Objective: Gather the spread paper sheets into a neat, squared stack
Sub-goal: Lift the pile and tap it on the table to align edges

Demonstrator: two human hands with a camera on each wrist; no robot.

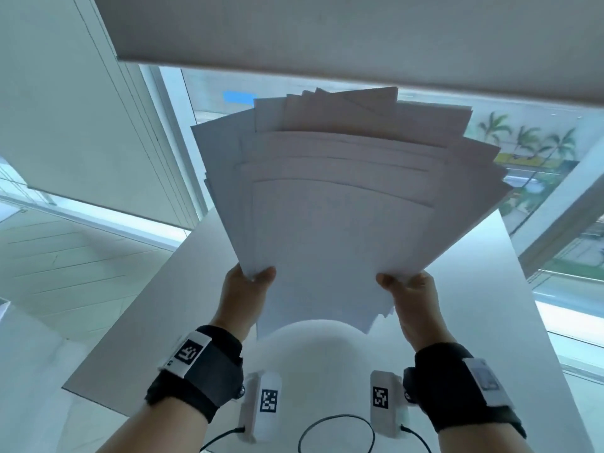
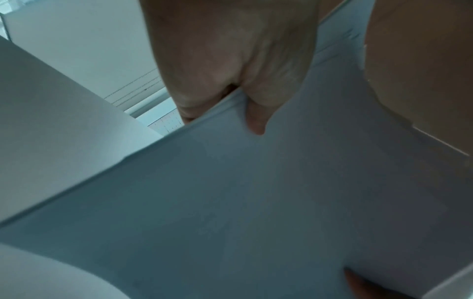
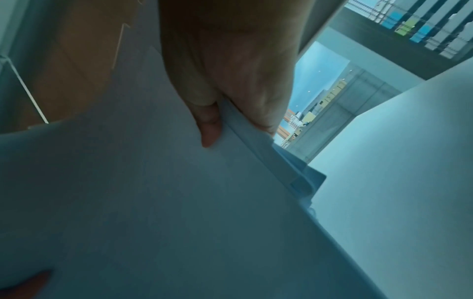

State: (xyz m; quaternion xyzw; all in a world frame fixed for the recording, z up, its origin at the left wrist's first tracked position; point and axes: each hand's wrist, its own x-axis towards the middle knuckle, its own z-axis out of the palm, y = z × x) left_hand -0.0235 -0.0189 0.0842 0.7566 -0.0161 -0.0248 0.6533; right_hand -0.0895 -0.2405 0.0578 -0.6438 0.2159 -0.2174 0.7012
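A fanned bundle of several white paper sheets [image 1: 340,204] is lifted off the white table [image 1: 183,289] and held up in front of me. Its far ends splay out unevenly and its near edges are staggered. My left hand [image 1: 251,282] pinches the bundle's near left edge, thumb on top. My right hand [image 1: 405,284] pinches the near right edge the same way. In the left wrist view the left hand [image 2: 238,101] clamps the paper sheets [image 2: 256,202] at their edge. In the right wrist view the right hand [image 3: 225,113] grips the stepped edge of the sheets [image 3: 153,202].
The table's left edge [image 1: 130,322] runs diagonally over a pale floor [image 1: 65,263]. A window with a lowered blind [image 1: 327,31] lies straight ahead, and a white frame post [image 1: 562,217] stands at the right.
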